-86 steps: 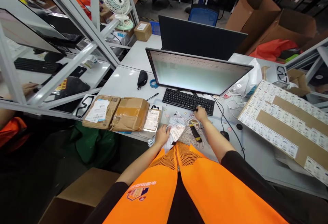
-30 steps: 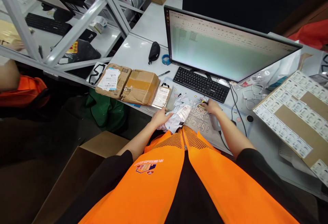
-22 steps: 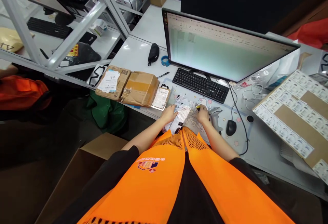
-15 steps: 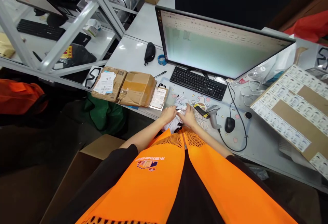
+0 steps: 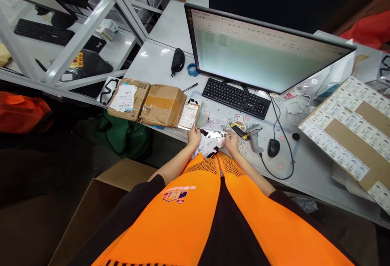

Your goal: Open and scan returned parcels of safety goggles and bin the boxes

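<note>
A crumpled whitish plastic bag with black patches lies at the desk's front edge, against my orange vest. My left hand is closed on the bag's left side. On its right side my right hand grips it with curled fingers. The bag's mouth looks stretched between the two hands; what is inside cannot be made out. Close to my right hand lie a yellow-and-black utility knife and a grey barcode scanner. Left of the bag stands a small labelled packet.
Two brown cartons sit along the front edge at left. Behind are a keyboard and monitor. A mouse with its cable and a label-covered cardboard sheet are at right. An open carton stands below on the left.
My hands have moved apart, left hand leftward and right hand rightward, spreading the bag between them. More of the bag's upper part and a white strip now show.
</note>
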Demonstrator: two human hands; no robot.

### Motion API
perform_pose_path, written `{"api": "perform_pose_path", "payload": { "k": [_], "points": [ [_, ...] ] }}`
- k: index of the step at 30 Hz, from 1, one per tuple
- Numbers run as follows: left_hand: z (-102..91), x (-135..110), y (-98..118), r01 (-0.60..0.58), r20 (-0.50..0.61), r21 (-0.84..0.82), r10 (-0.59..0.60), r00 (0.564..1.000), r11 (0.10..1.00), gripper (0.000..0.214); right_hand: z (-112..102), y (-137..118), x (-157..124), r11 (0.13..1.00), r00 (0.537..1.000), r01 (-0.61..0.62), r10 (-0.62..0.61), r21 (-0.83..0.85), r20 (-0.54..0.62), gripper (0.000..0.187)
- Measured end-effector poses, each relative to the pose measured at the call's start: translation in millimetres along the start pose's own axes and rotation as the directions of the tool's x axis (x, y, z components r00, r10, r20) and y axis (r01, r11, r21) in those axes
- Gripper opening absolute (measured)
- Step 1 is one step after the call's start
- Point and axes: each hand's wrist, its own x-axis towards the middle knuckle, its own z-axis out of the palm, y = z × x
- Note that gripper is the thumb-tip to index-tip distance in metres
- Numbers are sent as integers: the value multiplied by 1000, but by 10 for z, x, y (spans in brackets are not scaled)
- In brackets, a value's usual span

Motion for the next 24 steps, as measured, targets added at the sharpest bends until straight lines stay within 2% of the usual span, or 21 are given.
{"api": "perform_pose_path", "payload": {
  "k": [3,5,7,9,11,13,15,17,20,22,24],
  "points": [
    [-7,-30,-14,-18,34,-6,18,999,1000,33,-76,40,23,995,998,-46,51,93,-47,48],
    [-53,-11,17,-104,98,-27,106,990,994,39,-124,5,76,992,996,-55,63,113,-69,46],
    [-114,62,95,-256,189,-103,271,944,961,67,-169,-91,136,992,996,-41,50,119,-69,43],
    [-179,182,210,-367,255,-233,421,870,900,97,-215,-238,169,990,999,9,-3,141,-44,38],
    [-248,307,332,-365,271,-373,476,837,853,111,-273,-405,148,978,994,107,-108,181,-5,33],
    [-320,386,432,-306,277,-486,476,835,819,105,-347,-549,65,949,970,233,-243,210,22,29],
    [-385,384,497,-268,283,-542,473,834,797,83,-423,-634,-64,915,930,349,-365,202,45,25],
    [-428,292,531,-287,254,-522,467,847,803,61,-483,-645,-205,893,896,424,-438,151,71,22],
    [-429,49,534,-380,169,-460,499,850,803,46,-520,-558,-361,908,907,412,-416,72,63,18],
    [-396,-112,502,-431,130,-463,540,832,775,46,-515,-470,-402,940,942,328,-333,89,42,18],
    [-347,-215,444,-428,117,-482,540,834,765,50,-492,-393,-401,956,965,244,-256,164,52,24]
  ]
}}
